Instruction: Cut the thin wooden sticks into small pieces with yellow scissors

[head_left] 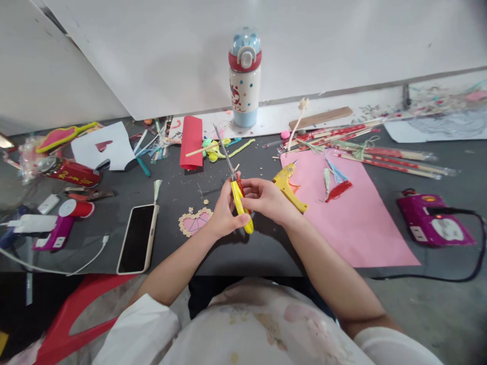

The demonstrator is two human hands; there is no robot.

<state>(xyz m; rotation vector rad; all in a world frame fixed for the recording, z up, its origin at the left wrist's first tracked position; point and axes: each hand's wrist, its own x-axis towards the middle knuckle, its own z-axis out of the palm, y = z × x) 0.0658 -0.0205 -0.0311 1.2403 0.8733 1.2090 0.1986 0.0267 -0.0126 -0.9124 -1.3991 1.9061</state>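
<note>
What look like scissors [240, 204], with a yellow handle and long metal blades, point up and away from me above the dark table. My left hand [227, 208] is closed around the handle, its thumb against the lower end. Fingers of my right hand [265, 198] are curled onto the handle from the other side, by a small red part; what lies beneath them is hidden. Left of my hands lies a pink heart [194, 223] edged with small wooden pieces. A yellow glue gun [287, 187] rests beside my right hand.
Pink paper [353, 218] lies at right, near a purple power box [433, 218]. A phone [137, 238], red thread spool [76, 208] and red can [72, 171] are at left. A bottle [245, 81] stands behind; several wrapped sticks [399, 161] lie at back right.
</note>
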